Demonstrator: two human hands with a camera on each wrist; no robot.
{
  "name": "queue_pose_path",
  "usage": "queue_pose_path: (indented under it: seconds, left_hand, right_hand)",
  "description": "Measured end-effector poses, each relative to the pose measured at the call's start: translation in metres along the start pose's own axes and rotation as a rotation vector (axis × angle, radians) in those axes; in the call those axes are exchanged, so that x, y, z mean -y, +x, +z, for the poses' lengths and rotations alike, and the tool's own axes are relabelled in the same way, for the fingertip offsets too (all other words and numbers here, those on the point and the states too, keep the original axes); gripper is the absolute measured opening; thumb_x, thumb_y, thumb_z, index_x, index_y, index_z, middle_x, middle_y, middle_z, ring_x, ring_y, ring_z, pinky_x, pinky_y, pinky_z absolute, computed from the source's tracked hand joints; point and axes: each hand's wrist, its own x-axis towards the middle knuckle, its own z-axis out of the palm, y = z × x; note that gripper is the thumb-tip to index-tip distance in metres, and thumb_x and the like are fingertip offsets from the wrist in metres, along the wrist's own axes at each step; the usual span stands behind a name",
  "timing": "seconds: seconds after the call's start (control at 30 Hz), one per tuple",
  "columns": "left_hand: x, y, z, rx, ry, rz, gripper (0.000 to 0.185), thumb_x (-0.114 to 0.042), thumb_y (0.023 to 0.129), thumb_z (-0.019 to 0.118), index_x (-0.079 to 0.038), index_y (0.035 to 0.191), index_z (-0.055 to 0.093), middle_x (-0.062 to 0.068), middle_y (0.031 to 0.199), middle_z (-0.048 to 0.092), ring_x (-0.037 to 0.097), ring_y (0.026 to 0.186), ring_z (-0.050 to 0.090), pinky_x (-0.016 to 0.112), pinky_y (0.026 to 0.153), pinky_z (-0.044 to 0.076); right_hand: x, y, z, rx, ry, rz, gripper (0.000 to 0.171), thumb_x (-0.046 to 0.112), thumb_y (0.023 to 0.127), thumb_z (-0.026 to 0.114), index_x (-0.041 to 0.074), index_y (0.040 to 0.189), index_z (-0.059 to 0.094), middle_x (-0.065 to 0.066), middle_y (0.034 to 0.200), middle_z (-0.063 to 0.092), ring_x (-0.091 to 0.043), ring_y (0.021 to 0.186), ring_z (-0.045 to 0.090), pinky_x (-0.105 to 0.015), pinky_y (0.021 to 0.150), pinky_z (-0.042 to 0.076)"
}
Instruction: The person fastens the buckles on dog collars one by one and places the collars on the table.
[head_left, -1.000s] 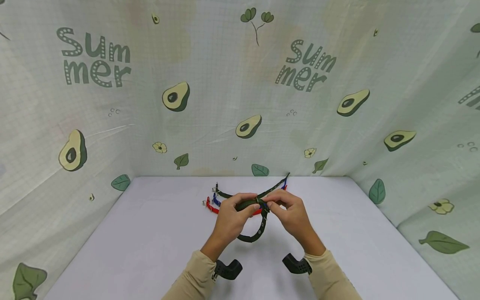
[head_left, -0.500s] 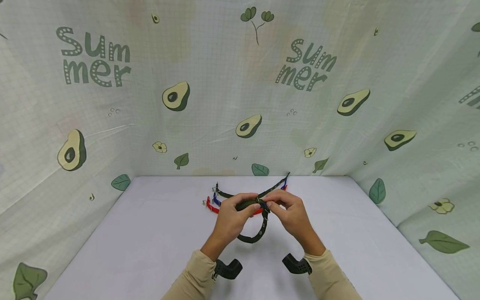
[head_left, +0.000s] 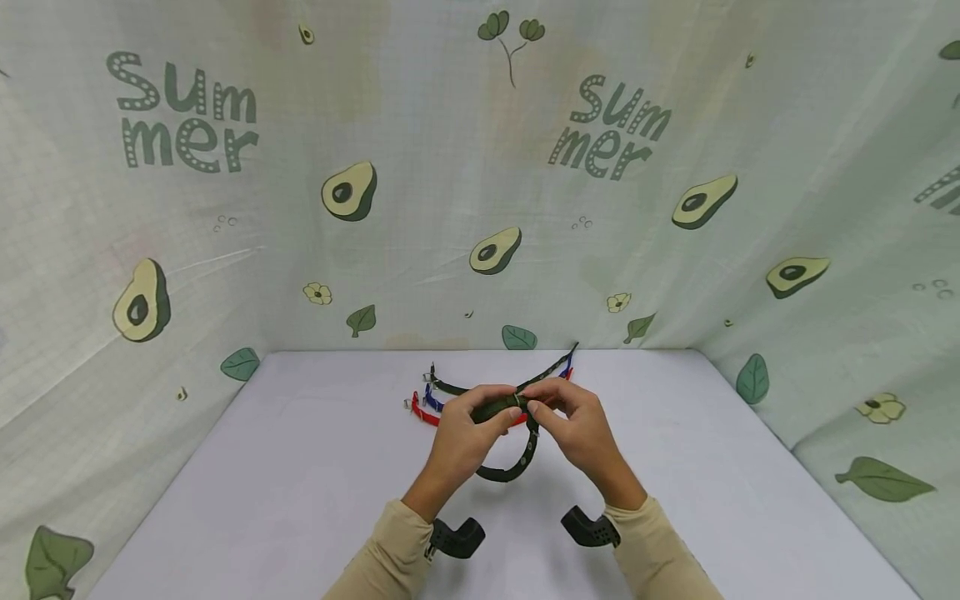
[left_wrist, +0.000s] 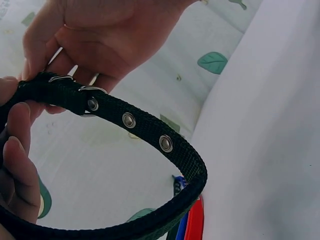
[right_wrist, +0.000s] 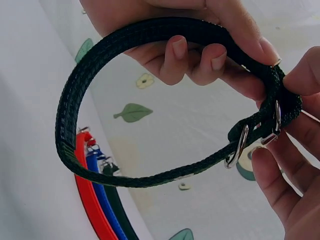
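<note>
A dark green webbing collar with metal eyelets is bent into a loop above the white table. My left hand grips the strap along the top of the loop, fingers curled round it. My right hand pinches the collar at its silver buckle, where the strap end meets it. The loop hangs down between the two hands, off the table.
Behind the hands, a red collar, a blue collar and another dark green collar lie side by side on the table. Avocado-print cloth walls close in the back and both sides. Black wrist mounts sit below the sleeves.
The right fingers have shifted slightly at the buckle. Both hands and the collar loop stay in the same place.
</note>
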Motion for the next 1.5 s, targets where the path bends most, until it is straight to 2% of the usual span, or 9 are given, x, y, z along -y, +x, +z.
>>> queue_pose_path:
  seconds: [0.2,0.3,0.4,0.57,0.77,0.9,1.07,1.27,1.5]
  left_hand:
    - [0.0,-0.001,-0.002,-0.001,0.025,-0.035,0.036,-0.032,0.094,0.072,-0.011,0.123,0.068,-0.003,0.099,0.072,0.029,0.083,0.07,0.031,0.071,0.055]
    - [0.0,-0.001,-0.002,-0.001,0.018,-0.042,0.035,-0.032,0.094,0.072,-0.01,0.12,0.066,-0.003,0.099,0.073,0.026,0.081,0.07,0.032,0.07,0.054]
    - [0.0,-0.001,-0.001,0.006,0.008,-0.048,0.032,-0.029,0.094,0.072,-0.009,0.117,0.064,-0.001,0.1,0.074,0.021,0.079,0.07,0.031,0.071,0.054]
    - [-0.001,0.0,-0.001,0.03,-0.005,-0.06,0.027,-0.025,0.096,0.07,-0.008,0.115,0.061,0.002,0.098,0.074,0.017,0.076,0.068,0.027,0.065,0.052]
    - [-0.002,0.001,-0.004,0.052,-0.062,-0.085,0.024,-0.021,0.098,0.067,-0.006,0.117,0.061,0.007,0.095,0.072,0.02,0.077,0.066,0.026,0.063,0.051]
    - [-0.001,0.001,-0.005,0.033,-0.112,-0.096,0.025,-0.02,0.099,0.066,-0.004,0.117,0.059,0.01,0.089,0.068,0.019,0.073,0.062,0.024,0.061,0.049]
    - [0.002,0.002,-0.006,-0.007,-0.14,-0.094,0.024,-0.02,0.099,0.065,-0.003,0.114,0.058,0.011,0.081,0.063,0.021,0.068,0.055,0.023,0.06,0.047]
    - [0.003,0.003,-0.007,-0.014,-0.139,-0.076,0.022,-0.019,0.099,0.065,-0.002,0.113,0.059,0.017,0.085,0.062,0.029,0.073,0.056,0.027,0.064,0.05]
    - [0.004,0.002,-0.009,-0.019,-0.159,-0.103,0.021,-0.017,0.1,0.064,-0.002,0.112,0.058,0.02,0.086,0.064,0.02,0.072,0.061,0.025,0.065,0.051]
  right_hand:
    - [-0.022,-0.001,0.004,-0.004,0.007,0.045,0.017,-0.005,0.091,0.066,0.004,0.105,0.07,-0.004,0.098,0.069,-0.018,0.089,0.063,-0.034,0.083,0.053]
    - [-0.034,-0.002,0.005,-0.004,0.011,0.05,0.017,-0.002,0.092,0.067,0.008,0.106,0.071,-0.001,0.099,0.069,-0.018,0.09,0.063,-0.034,0.085,0.052]
    - [-0.037,-0.002,0.004,0.002,0.021,0.044,0.016,0.002,0.094,0.067,0.011,0.107,0.071,0.002,0.1,0.069,-0.017,0.092,0.063,-0.036,0.087,0.051]
    - [-0.04,-0.001,0.001,0.057,0.01,0.018,0.023,0.008,0.096,0.065,0.013,0.117,0.071,0.004,0.105,0.069,-0.018,0.093,0.064,-0.041,0.087,0.052]
    - [-0.042,0.0,0.004,0.115,-0.01,0.022,0.028,0.005,0.094,0.068,0.01,0.121,0.069,0.0,0.11,0.068,-0.017,0.092,0.064,-0.032,0.081,0.053]
    - [-0.044,-0.001,0.008,0.075,-0.014,0.064,0.03,0.003,0.091,0.071,0.004,0.12,0.063,-0.005,0.106,0.068,-0.019,0.092,0.065,-0.032,0.079,0.054]
    - [-0.044,-0.003,0.011,0.022,0.003,0.077,0.029,0.006,0.089,0.076,0.007,0.112,0.058,-0.002,0.1,0.066,-0.018,0.089,0.066,-0.033,0.077,0.053]
    - [-0.045,-0.002,0.011,0.007,0.032,0.038,0.024,0.006,0.088,0.077,0.011,0.106,0.061,0.0,0.098,0.065,-0.019,0.085,0.066,-0.031,0.074,0.054]
    - [-0.038,-0.003,0.014,-0.039,-0.031,0.045,0.017,0.0,0.088,0.075,0.005,0.103,0.067,-0.003,0.097,0.068,-0.017,0.085,0.066,-0.03,0.075,0.055]
